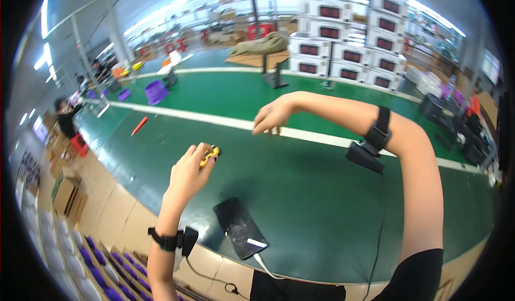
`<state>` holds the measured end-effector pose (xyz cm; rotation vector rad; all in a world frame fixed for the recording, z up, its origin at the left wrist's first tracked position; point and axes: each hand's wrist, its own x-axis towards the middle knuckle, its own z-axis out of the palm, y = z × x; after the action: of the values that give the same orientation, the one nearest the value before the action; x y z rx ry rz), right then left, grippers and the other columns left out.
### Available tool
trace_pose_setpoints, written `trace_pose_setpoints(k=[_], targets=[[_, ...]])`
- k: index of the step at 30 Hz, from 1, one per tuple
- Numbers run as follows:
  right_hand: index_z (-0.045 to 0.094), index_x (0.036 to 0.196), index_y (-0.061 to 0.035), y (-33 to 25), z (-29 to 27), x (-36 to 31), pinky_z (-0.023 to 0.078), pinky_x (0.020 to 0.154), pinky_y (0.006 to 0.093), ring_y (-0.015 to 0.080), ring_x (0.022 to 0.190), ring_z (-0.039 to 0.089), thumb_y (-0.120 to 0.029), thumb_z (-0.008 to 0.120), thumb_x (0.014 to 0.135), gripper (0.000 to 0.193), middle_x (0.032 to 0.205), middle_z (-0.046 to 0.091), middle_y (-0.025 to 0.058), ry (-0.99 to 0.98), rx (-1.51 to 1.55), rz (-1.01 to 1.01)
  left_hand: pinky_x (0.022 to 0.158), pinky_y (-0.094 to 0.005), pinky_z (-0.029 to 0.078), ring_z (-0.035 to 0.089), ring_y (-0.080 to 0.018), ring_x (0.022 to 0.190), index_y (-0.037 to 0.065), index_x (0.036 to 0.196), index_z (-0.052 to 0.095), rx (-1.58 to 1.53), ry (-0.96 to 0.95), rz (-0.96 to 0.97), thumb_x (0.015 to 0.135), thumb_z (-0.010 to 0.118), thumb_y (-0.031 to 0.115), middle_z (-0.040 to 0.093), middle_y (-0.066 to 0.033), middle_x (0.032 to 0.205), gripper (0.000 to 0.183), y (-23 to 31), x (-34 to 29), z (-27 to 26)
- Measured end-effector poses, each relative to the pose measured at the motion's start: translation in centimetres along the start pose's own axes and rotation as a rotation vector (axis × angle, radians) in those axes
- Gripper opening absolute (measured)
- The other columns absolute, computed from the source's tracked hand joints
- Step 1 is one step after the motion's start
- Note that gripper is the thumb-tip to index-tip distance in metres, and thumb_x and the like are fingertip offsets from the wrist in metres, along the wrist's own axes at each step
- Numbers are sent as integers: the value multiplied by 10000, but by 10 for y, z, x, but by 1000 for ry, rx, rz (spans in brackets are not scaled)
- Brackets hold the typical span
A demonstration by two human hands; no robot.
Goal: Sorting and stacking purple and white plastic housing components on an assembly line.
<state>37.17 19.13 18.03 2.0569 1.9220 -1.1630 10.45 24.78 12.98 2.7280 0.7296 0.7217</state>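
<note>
Over the green table point(322, 204), left-of-centre, left hand point(188, 175) is raised with fingers curled tight around a small yellow part point(210, 155); only its yellow end with dark marks pokes out at the fingertips, so exact kind is unclear. Right hand point(273, 116) hangs just right and farther, wrist bent, fingers drooping loosely together, holding nothing visible, apart from the yellow part. Both forearms wear black strap-on sensor units: one at the left wrist point(174, 240), one on the right forearm point(373, 145) with a cable running down toward the near edge. Black smartphone point(240, 227) lies flat on the table near the near edge, below the left hand, white cable point(265, 268) plugged into its near end. Red pen-like tool point(139, 125) lies on the table far left. White stripe crosses the table behind the hands. Far right: stack of white microwave ovens point(348, 49). Far left: purple bin point(156, 92), another person in dark top point(67, 117) at the table edge. Near left: cardboard boxes point(67, 191) and trays of purple and white parts point(86, 269).
</note>
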Motion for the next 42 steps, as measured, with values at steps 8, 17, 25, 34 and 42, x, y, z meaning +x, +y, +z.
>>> trace_pose_setpoints(k=[8,17,25,34,42], targets=[[430,1251,-89,88,126,83,282,964,525,359,1205,363,-364,380,887,459,1309,365,221,949,-323,-57,908,-528,330,352,-370,1162,155,1253,388,296,-245,-397,779,556,473,369,-190,1238,595,-116,-33,45],[512,1168,-61,80,138,86,340,942,402,324,1113,456,-239,465,859,360,1197,480,188,1146,-390,-125,877,-522,261,356,-326,1124,100,1164,448,386,143,-257,810,464,349,390,-193,1184,433,-133,-51,84],[396,1273,-50,76,133,69,204,1032,426,363,1226,304,-211,362,873,433,1333,322,204,844,-291,-3,844,-517,292,378,-368,1094,28,1109,477,383,175,-200,810,457,329,391,-255,1173,425,-129,-51,97],[228,1339,44,64,114,84,130,1062,404,338,1304,189,-251,304,894,539,1430,143,175,733,-168,-4,846,-462,319,444,-385,1046,-66,1015,512,238,-91,115,794,463,351,461,-299,1107,474,-141,-35,63],[66,1309,133,87,126,103,196,1047,471,381,1302,172,-134,338,879,575,1380,125,271,802,176,-208,851,-431,338,470,-352,1049,-4,1041,522,119,-170,95,789,501,325,482,-246,1117,415,-157,-29,50]])
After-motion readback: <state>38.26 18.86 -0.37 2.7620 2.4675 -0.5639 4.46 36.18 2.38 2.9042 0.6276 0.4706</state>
